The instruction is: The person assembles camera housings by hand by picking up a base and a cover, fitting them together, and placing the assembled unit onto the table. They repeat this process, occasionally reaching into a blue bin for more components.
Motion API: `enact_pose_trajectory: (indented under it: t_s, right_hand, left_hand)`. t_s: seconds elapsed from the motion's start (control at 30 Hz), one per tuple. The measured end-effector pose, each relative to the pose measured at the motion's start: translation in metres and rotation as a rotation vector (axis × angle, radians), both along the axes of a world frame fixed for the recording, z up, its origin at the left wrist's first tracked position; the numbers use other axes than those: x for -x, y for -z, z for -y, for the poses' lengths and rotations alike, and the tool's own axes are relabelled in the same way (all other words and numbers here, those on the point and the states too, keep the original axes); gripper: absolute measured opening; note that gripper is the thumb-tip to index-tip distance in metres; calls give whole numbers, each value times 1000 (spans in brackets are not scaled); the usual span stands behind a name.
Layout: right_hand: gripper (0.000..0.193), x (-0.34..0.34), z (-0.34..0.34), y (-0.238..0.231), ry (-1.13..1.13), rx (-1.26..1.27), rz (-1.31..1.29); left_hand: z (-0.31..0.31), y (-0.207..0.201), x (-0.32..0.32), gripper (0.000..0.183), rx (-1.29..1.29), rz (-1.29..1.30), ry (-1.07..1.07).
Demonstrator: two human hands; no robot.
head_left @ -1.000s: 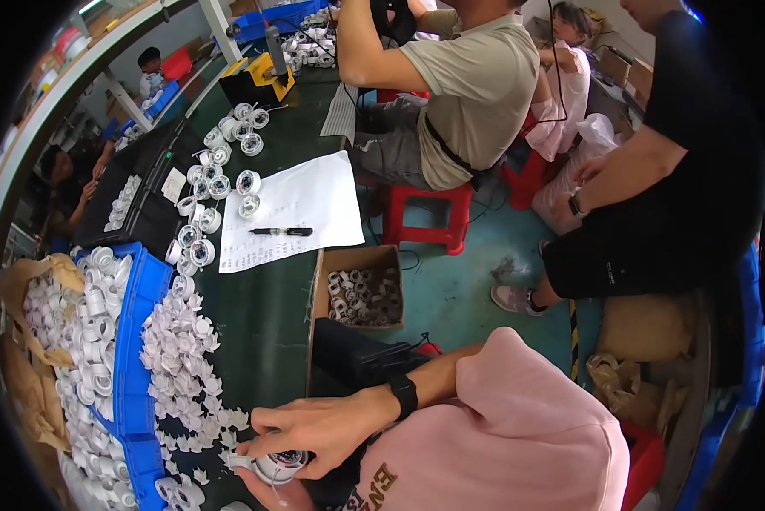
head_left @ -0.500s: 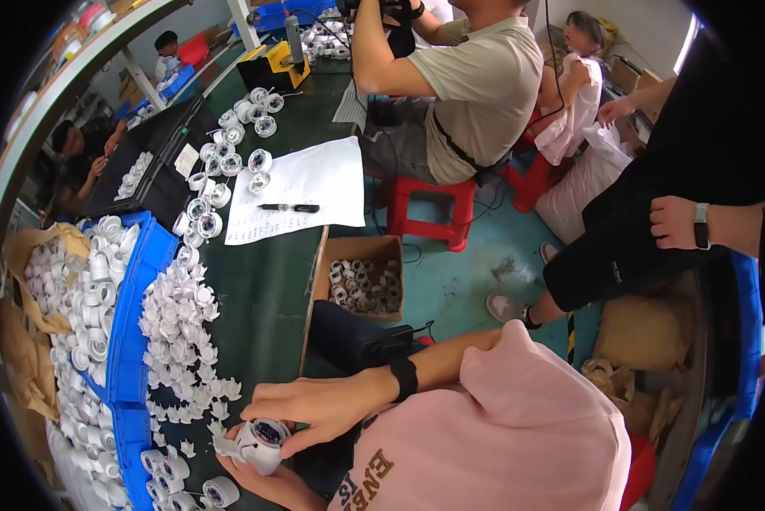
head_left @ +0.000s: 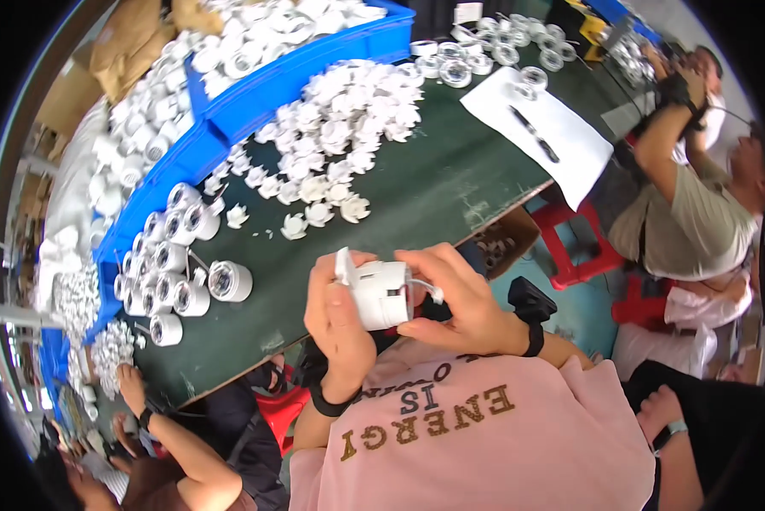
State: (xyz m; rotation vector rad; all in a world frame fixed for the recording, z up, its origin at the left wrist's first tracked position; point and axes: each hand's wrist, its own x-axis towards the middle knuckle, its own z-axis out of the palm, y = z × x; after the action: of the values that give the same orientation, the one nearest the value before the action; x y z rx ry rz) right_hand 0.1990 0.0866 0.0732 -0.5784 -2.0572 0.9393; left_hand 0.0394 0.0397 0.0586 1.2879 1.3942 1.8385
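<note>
A white cylindrical camera housing [head_left: 381,300] lies on its side between my two hands, above the near side of the table. My left hand [head_left: 338,319] wraps its left end, where a thin white flap stands up by the fingers. Fingers and thumb of my right hand [head_left: 463,302] close round the right end, which has a clear rim. A short white cable [head_left: 429,290] with a small plug sticks out there. The lens face is turned out of sight. Left of my hands, several white camera units [head_left: 230,281] stand on the green table [head_left: 314,264].
Small white plastic pieces [head_left: 340,128] are heaped beyond my hands. Blue bins [head_left: 306,72] hold white housings. A paper sheet [head_left: 561,153] carries a black pen [head_left: 534,134]. A co-worker's hand [head_left: 131,387] reaches onto the table at left; red stools [head_left: 574,247] stand at right.
The view has swung left. The camera housing has turned from lens-up onto its side, so its lens face no longer shows. Both hands remain on it.
</note>
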Motion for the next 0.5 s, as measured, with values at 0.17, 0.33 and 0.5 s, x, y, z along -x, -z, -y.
enact_pose_trajectory:
  t_s: [0.17, 0.33, 0.5]
  right_hand:
    - [65, 6, 1, 6, -162, 306, -73]
    - [63, 7, -6, 4, -197, 303, -70]
    - [67, 9, -12, -3, -213, 226, -26]
  left_hand:
    - [5, -3, 3, 43, -117, -201, 2]
    - [2, 3, 6, 39, -173, -211, -4]
    - [-3, 5, 17, 44, -203, -311, 99]
